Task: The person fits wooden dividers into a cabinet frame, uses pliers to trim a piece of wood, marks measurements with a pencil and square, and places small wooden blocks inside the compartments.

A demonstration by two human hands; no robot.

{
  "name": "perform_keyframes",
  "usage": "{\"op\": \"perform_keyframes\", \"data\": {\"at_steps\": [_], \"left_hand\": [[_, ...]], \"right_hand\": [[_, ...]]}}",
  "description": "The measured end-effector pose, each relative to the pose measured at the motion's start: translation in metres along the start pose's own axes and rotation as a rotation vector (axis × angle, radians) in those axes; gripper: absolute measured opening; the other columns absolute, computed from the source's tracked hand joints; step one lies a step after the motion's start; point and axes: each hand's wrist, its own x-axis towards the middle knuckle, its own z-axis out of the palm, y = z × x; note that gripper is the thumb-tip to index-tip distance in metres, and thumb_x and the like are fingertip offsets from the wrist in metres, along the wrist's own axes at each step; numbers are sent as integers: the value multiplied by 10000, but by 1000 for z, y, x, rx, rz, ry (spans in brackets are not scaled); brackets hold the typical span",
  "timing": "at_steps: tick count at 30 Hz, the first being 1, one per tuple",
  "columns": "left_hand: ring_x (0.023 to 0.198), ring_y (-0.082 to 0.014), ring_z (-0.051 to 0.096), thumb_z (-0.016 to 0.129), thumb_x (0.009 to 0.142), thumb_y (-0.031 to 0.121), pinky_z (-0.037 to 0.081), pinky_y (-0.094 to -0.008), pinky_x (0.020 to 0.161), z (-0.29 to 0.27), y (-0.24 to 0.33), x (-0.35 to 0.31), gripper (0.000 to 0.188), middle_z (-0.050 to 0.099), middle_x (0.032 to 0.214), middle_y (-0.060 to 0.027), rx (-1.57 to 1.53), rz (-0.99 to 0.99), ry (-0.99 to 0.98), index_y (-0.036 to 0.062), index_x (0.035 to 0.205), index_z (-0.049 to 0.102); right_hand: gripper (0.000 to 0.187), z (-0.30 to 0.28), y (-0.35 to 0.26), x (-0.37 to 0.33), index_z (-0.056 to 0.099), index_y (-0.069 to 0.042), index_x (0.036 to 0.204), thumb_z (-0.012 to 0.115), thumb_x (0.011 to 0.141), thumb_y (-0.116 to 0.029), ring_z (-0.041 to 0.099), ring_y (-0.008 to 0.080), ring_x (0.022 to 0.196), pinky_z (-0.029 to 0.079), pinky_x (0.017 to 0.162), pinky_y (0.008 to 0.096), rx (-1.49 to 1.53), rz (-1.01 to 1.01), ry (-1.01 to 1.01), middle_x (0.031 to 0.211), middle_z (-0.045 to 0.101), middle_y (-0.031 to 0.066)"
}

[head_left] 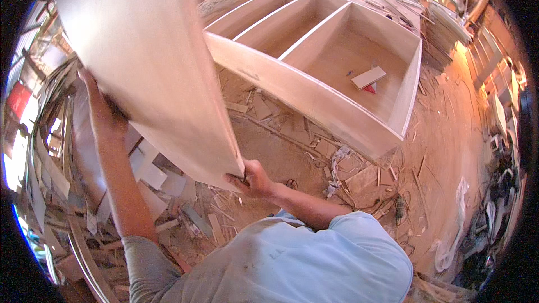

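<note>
Grasping the left edge of a large pale wooden panel [146, 50], the left hand [110, 115] steadies it, tilted, above the littered floor [269, 148]. The right hand [257, 179] clasps its lower right corner. Small dark marks on the light blue shirt [331, 247] are too blurred to read. Rightward lies an open three-compartment frame [314, 91], its rightmost section holding a whitish rectangular piece [368, 77].

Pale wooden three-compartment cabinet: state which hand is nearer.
Right. Right hand: on the flat pale wooden panel, this side of the cabinet. Left hand: farther left, at the panel's left edge.
</note>
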Motion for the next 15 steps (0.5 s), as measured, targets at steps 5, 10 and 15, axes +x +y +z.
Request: {"op": "perform_keyframes", "data": {"at_steps": [5,10,15], "left_hand": [[1212,-239,602,402,1058,591,463,-407,1069,99,29,105,701,613,1353,-135,232,227,-682,30,1474,464],[1115,-212,631,373,1068,579,550,-386,902,152,-43,132,674,652,1265,-136,489,306,-931,28,1435,499],[1036,-227,658,386,1062,587,561,-384,864,207,-158,134,672,632,1277,-145,269,-53,-1031,30,1423,491]], "right_hand": [[279,-92,-79,55,655,1,1152,724,912,-122,637,138,967,524,826,344,41,-180,399,1046,698,33],[511,-206,-157,81,605,2,1287,780,865,-226,665,195,1000,534,881,357,56,-204,806,1128,703,97],[662,-322,-244,83,625,23,1313,821,809,-359,649,196,998,497,890,322,-512,-99,1376,1146,697,104]]}}
